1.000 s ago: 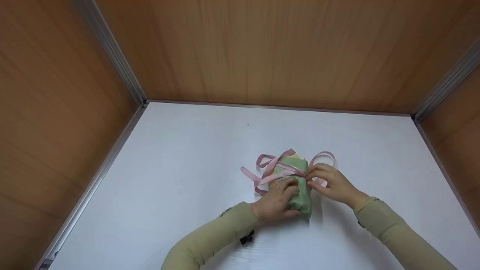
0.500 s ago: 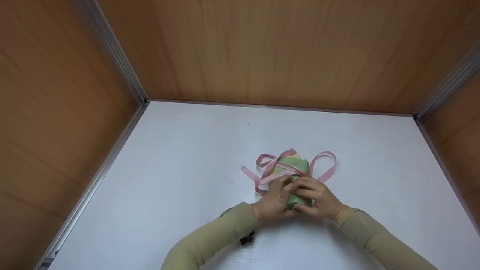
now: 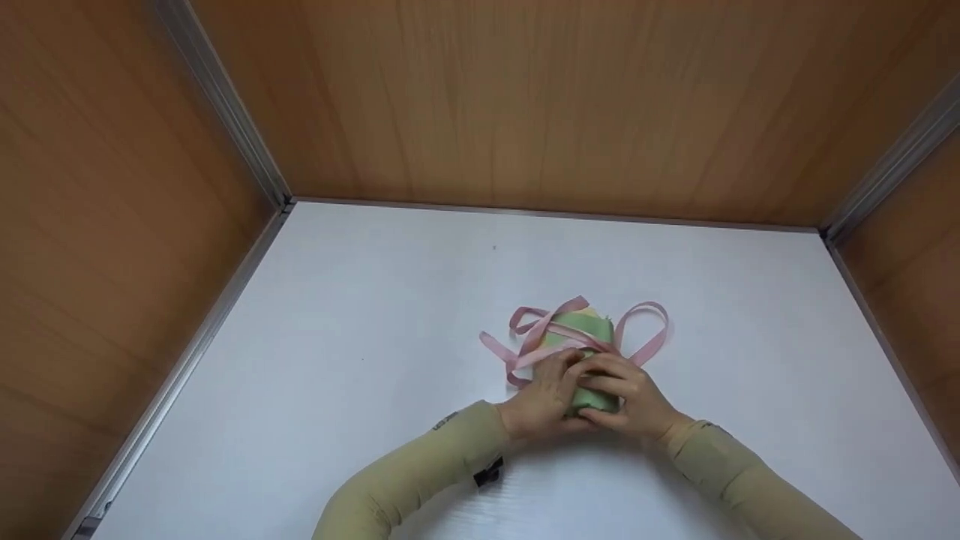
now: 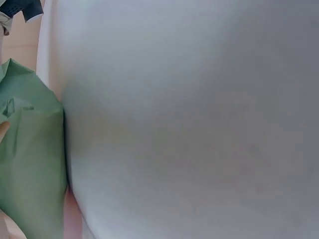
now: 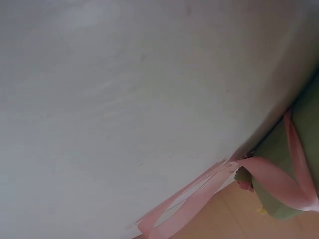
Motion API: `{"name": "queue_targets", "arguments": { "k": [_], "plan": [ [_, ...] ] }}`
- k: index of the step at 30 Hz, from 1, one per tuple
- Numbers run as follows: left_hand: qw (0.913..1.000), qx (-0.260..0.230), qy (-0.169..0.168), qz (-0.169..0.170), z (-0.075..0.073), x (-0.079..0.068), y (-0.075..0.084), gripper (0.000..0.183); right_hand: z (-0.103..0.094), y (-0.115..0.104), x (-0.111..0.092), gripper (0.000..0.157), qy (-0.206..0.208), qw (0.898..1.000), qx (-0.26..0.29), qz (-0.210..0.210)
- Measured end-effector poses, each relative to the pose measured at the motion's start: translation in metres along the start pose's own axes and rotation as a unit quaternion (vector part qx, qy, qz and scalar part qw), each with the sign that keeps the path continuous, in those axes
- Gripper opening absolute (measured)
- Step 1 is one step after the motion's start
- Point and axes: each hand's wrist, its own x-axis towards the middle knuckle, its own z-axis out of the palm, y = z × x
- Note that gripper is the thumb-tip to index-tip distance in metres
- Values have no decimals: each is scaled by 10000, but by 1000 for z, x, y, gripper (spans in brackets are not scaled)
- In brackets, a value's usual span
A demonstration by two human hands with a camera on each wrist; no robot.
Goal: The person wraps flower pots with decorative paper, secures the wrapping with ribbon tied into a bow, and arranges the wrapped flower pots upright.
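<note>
A small parcel (image 3: 577, 322) in green wrapping paper lies on the white table, its yellowish far end showing in the head view. Pink ribbon (image 3: 651, 337) crosses it and spreads in loose loops to both sides. My left hand (image 3: 538, 405) grips the parcel's near left part, fingers over the top. From the near right, my right hand (image 3: 636, 397) holds it too, fingertips close to the left hand's and thumb at the near end. The left wrist view shows folded green paper (image 4: 35, 159); ribbon (image 5: 276, 181) wraps the parcel in the right wrist view. Both palms hide much of the near end.
The white table (image 3: 375, 300) is bounded by wood-grain panels (image 3: 510, 105) at the back and sides, with metal strips along the edges. A small black object (image 3: 489, 472) shows beneath the left sleeve.
My right hand has left the ribbon at the parcel's right side and moved nearer and to the left, onto the near end. My left hand has stayed nearly still.
</note>
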Motion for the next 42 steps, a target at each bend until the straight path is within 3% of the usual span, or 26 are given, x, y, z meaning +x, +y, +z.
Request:
{"name": "queue_targets", "arguments": {
  "k": [3, 6, 9, 12, 14, 18, 21, 25, 28, 34, 36, 38, 42],
  "plan": [
    [9991, -354, -213, 9, -9, -1, -5, 87, 2, -1, 0, 33, 43, 10000, 6, 31],
    [9971, -737, -78, -173, -20, 0, -11, 70, 2, -2, 1, 32, 48, 10000, 5, 64],
    [9929, -994, 223, -612, -29, 5, -19, 45, 2, -3, 2, 31, 46, 9999, 42, 121],
    [9884, -939, 396, -1125, -37, 13, -28, 33, 1, -3, 2, 32, 76, 9999, 42, 144],
    [9842, -875, 258, -1519, -40, 18, -34, 33, 2, -4, 2, 32, 88, 9998, 54, 142],
    [9691, -814, -504, -2275, -45, 24, -43, 36, 3, -5, 2, 33, 78, 9998, 63, 170],
    [9617, -925, -737, -2473, -45, 26, -51, 29, 4, -6, 2, 33, 51, 9998, 87, 177],
    [9538, -1101, -522, -2747, -47, 24, -60, 12, 4, -6, 2, 33, 25, 9998, 129, 156],
    [9421, -1136, -349, -3137, -54, 18, -67, 10, 4, -7, 3, 32, 26, 9998, 129, 139],
    [9297, -927, -49, -3564, -85, -3, -82, 14, 4, -9, 3, 33, 2, 9998, 121, 180],
    [9226, -771, -197, -3774, -99, -14, -88, 13, 4, -10, 4, 33, -15, 9997, 122, 206],
    [9110, -541, -612, -4043, -114, -26, -92, 10, 4, -10, 4, 33, -11, 9997, 125, 206],
    [8717, 185, -2143, -4403, -142, -49, -97, 12, 6, -12, 5, 33, -17, 9997, 128, 196]
  ]
}}
